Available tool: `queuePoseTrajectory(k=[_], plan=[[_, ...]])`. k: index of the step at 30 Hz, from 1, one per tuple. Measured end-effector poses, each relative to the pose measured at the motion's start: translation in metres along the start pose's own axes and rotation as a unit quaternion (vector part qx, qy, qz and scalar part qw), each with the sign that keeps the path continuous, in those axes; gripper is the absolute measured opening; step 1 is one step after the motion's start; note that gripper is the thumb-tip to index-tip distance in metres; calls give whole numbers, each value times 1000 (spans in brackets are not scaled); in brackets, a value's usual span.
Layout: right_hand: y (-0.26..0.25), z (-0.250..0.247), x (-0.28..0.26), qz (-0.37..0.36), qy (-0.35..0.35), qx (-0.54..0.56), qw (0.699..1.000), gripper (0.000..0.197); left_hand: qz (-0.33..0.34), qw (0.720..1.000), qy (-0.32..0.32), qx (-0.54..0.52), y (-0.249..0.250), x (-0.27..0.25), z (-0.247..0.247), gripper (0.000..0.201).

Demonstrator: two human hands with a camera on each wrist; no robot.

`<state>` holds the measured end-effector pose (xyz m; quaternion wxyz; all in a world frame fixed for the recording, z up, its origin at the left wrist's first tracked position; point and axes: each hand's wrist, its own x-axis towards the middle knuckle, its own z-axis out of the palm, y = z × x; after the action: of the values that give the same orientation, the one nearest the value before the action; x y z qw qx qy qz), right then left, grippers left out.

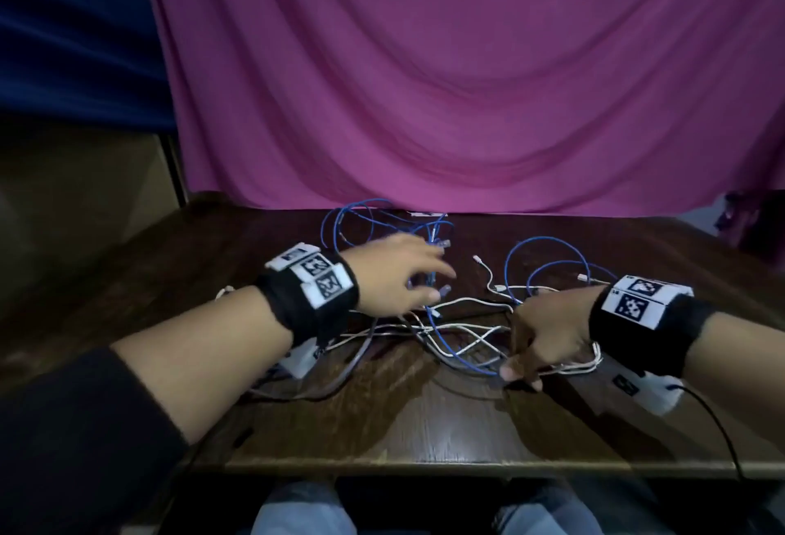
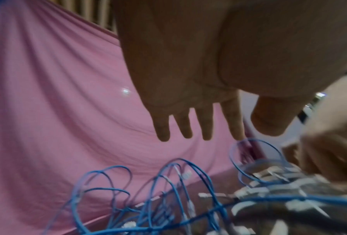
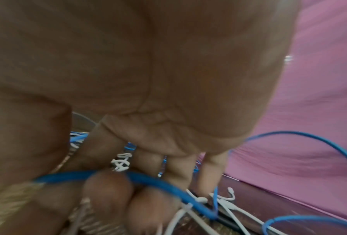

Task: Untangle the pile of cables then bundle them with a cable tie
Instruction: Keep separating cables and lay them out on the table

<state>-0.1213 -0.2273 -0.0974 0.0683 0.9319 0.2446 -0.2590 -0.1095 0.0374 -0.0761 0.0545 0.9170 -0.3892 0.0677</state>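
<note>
**Right hand anchors the near strands; left hand reaches for the far blue loops**

Nearest the person, the right hand point(image 1: 548, 335) is down on the dark glossy wooden table point(image 1: 424, 428), its fingers point(image 3: 108, 190) curled over a thin blue round-jacketed cable point(image 3: 158, 182) and pressing among thin white charging cables point(image 1: 463, 347). It grasps the blue strand, which runs across the fingertips from left to right in the right wrist view and then bends down into the white ones. Whether any white strand is also inside that grasp I cannot tell.

The tangled pile of blue, white and grey cables point(image 1: 424, 322) lies between the two hands, spread sideways across the table, with its long strands running mostly left to right. A thicker grey cable point(image 1: 352, 369) curves off toward the near left edge.

Further out, the left hand point(image 1: 399, 275) hovers above the pile with fingers point(image 2: 206, 124) spread and straight, holding nothing. It is blurred. Just beyond and below its fingertips stands a cluster of upright blue loops point(image 1: 357, 224) with clear plug ends point(image 1: 441, 243), so the left hand is the nearer one to that far cluster. A second set of blue loops point(image 1: 548, 267) lies just beyond the right hand.

In my judgement, the coming pull depends on drawing the far loops away from the pinned strands; the white cables crossing over the blue ones in the middle are what would snag.

No cable tie can be made out. A draped magenta cloth point(image 1: 467, 88) hangs behind the table.
</note>
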Motion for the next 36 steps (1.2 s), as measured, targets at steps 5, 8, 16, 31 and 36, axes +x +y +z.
queuePoseTrajectory(k=[5, 8, 16, 31, 36], plan=[[8, 4, 0, 31, 13, 40, 999, 80, -1, 987, -153, 42, 2, 0, 35, 31], [14, -12, 17, 77, 34, 170, 982, 86, -22, 991, -125, 46, -10, -11, 43, 26], [-36, -75, 142, 106, 213, 511, 826, 115, 23, 997, -77, -18, -6, -7, 63, 21], [66, -198, 200, 108, 386, 611, 683, 14, 39, 983, -125, -125, -54, 16, 54, 18], [74, -170, 185, 82, 267, 640, 715, 16, -43, 972, -159, -169, -78, 29, 37, 30]])
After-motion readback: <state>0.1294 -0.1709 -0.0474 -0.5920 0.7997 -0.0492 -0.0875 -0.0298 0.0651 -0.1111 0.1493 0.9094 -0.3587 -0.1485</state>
